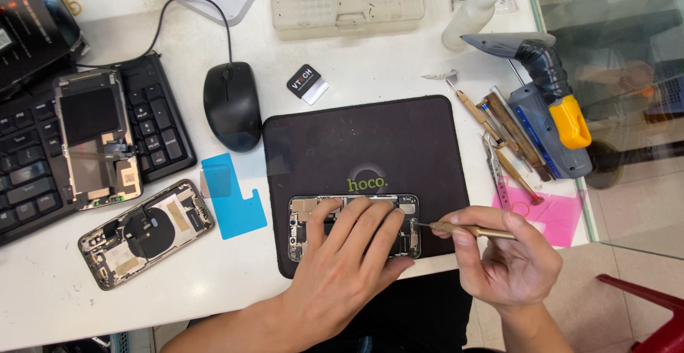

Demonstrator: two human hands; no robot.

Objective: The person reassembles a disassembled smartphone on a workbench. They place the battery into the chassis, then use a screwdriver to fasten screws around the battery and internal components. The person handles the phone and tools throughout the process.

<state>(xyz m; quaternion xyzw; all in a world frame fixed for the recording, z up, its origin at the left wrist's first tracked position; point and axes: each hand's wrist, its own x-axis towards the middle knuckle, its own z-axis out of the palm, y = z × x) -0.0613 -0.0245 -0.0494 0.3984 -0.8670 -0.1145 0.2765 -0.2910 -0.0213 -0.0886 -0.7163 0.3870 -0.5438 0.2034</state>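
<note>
In the head view, an opened phone (354, 226) is laid flat, insides up, near the front edge of a dark work mat (367, 146), which is spread on the white table (214, 267); the soft mat appears to be there so that the body does not slide or get scratched. The left hand (340, 267) is pressed palm-down across the phone, its fingers (363, 228) spread over the middle, evidently to pin it in place; nothing is gripped by it. In the right hand (509, 264) a slim brass-coloured screwdriver (470, 230) is pinched between thumb and fingertips like a pen, its tip brought to the right end of the phone, a hold that suits fine, light turning.

Spare brass-handled tools (502, 132) and a blue-and-grey hot air tool (552, 111) are lined up just right of the mat, within reach of the working hand. A second opened phone back (146, 233) and a detached screen assembly (96, 139) are set well apart on the left, the latter resting on a black keyboard (153, 121), seemingly kept clear of the work. A blue plastic card (231, 196), a black mouse (231, 105), a squeeze bottle (467, 19) and a pale parts tray (345, 0) are placed further back
</note>
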